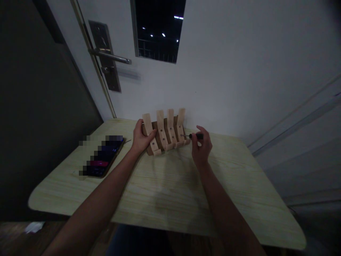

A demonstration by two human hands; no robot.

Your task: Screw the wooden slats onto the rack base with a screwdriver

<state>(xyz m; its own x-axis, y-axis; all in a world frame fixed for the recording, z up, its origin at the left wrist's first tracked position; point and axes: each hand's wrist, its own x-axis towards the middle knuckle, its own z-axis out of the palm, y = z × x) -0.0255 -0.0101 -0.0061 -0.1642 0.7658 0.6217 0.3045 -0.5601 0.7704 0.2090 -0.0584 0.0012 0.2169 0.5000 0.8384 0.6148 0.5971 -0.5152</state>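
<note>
From where I stand, the left forearm (106, 192) and right forearm (221, 201) come nearest, both reaching up to the wooden rack (166, 132). The left hand's (142, 139) thumb is pressed across the rack's leftmost slat while the fingers curl behind its edge, their tips hidden from me. The right hand (201, 145), just right of the rack, has thumb and fingers closed round the dark handle of a screwdriver (196, 136), one finger lifted off it. The shaft points left to the rack's rightmost slat, close to a dark spot there; I can't tell whether the tip is seated in a screw.

The rack itself leans tilted on the table (183, 202), four pale slats over a brown backing. I'd judge it light and stiff, with a dry grain that should grip well; the upper slat ends look the likeliest to twist or split, so the backing's edge, clear of the dark spots, seems the best hold. The screwdriver looks slim and easy to roll, best held by its handle.

Left of the rack lies a phone (106, 156); behind it stands a white door (226, 78) with a metal handle (113, 57)
</note>
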